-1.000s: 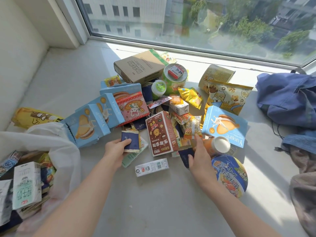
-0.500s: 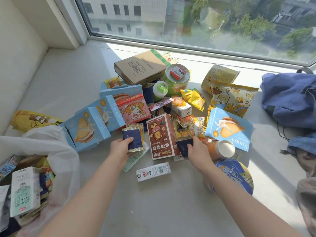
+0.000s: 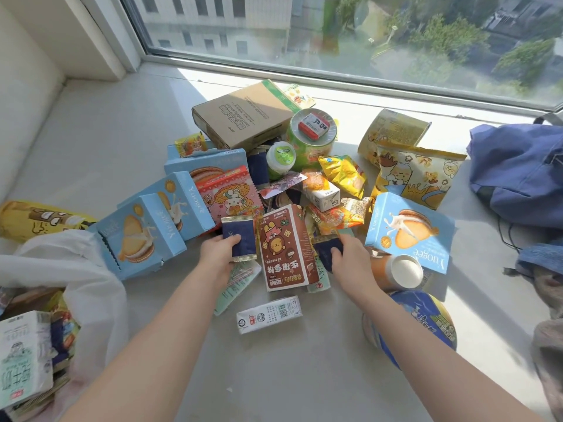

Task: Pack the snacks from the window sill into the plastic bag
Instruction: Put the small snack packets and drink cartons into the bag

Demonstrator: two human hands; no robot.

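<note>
- A person's left hand (image 3: 217, 258) grips a navy packet (image 3: 239, 239) with gold-edged ends, thumb laid across its face, at the near edge of a heap of snacks on the window sill (image 3: 274, 376).
- The right hand (image 3: 350, 264) has its fingers closed on a second navy packet (image 3: 326, 251), half hidden under the hand and just beside a brown carton (image 3: 285, 248).
- The white plastic bag (image 3: 94, 287) slumps open at the far left. It already holds a pale milk carton (image 3: 24, 357) and other packs.
- Most of the snacks are not yet packed, among them the blue biscuit boxes (image 3: 140, 236), the popcorn bag (image 3: 417, 175) and the cardboard box (image 3: 240, 115).
- The step in hand appears to be a two-handed pick of the small packets, with the job judged well short of halfway.
- The next move calls for lifting both packets clear of the heap and carrying them left to the bag's mouth.
- The right hand has the longer reach and must pass over the brown carton and the small white carton (image 3: 269, 313).
- The bag's soft rim may fold in, so the packets likely need dropping well inside.
</note>
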